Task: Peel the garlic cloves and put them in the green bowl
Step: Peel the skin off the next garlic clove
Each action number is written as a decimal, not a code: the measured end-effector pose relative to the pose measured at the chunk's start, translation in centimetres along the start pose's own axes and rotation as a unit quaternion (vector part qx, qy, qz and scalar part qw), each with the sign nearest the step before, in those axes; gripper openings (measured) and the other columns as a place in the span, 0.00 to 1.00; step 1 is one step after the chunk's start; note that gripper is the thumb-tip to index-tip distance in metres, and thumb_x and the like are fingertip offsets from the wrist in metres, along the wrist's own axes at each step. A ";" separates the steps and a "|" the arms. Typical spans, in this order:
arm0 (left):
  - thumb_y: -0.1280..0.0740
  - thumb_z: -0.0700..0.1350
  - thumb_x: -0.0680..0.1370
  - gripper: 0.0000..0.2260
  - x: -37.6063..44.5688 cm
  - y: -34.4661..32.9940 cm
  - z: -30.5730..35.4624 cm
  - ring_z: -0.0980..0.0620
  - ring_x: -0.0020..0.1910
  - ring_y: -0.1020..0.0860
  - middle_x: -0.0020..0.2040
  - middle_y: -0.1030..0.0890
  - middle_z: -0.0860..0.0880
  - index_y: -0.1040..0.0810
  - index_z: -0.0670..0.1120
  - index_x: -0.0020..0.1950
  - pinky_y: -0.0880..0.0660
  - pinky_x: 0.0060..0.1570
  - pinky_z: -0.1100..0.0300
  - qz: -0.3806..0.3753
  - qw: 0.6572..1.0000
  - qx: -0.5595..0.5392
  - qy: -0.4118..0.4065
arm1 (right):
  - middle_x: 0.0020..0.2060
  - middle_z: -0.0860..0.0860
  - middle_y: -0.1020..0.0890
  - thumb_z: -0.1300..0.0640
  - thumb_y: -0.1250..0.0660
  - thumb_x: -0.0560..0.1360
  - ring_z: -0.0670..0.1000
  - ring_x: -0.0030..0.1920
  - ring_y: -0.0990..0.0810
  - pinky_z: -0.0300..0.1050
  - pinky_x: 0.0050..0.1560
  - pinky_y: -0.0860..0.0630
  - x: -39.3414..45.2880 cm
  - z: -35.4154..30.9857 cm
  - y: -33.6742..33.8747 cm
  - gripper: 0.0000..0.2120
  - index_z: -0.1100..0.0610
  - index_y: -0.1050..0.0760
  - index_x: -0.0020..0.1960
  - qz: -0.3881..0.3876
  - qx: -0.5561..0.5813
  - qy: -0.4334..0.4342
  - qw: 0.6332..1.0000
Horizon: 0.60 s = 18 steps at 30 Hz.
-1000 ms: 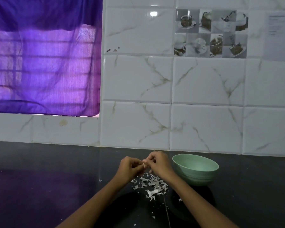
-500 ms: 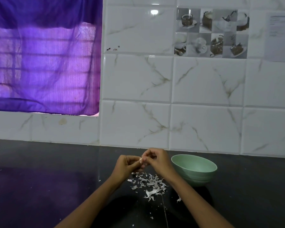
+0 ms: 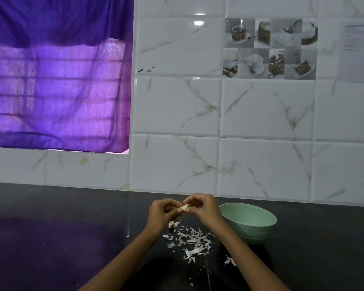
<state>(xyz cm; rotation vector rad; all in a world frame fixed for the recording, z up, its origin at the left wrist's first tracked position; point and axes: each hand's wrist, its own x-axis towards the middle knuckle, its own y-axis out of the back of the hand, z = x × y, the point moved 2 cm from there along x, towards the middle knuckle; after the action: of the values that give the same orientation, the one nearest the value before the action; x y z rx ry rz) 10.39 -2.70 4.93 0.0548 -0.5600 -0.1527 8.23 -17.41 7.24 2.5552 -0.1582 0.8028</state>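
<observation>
A pale garlic clove [image 3: 184, 207] is pinched between both hands just below the middle of the frame, above the dark counter [image 3: 72, 238]. It is held by the curled fingers [image 3: 172, 208] of the left hand [image 3: 161, 215] and the thumb and fingertips of the right hand [image 3: 202, 208]. The green bowl [image 3: 248, 222] is seen just right of the right hand; its contents cannot be told. Scattered peels [image 3: 190, 240] lie on the counter below the hands.
</observation>
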 end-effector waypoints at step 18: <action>0.35 0.30 0.75 0.07 1.2 -2.6 -0.6 0.57 0.31 0.19 0.31 0.17 0.49 0.20 0.39 0.42 0.22 0.32 0.67 0.027 0.991 -0.122 0.044 | 0.31 0.47 0.20 0.55 0.25 0.68 0.45 0.34 0.23 0.50 0.37 0.21 0.4 1.0 1.0 0.09 0.49 0.25 0.35 0.028 -0.054 0.004 0.998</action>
<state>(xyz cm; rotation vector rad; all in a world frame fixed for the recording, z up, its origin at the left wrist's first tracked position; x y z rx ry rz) 11.41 -5.42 4.81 -0.1911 -0.4519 -0.1655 8.90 -18.74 7.12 2.4543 -0.2651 0.8039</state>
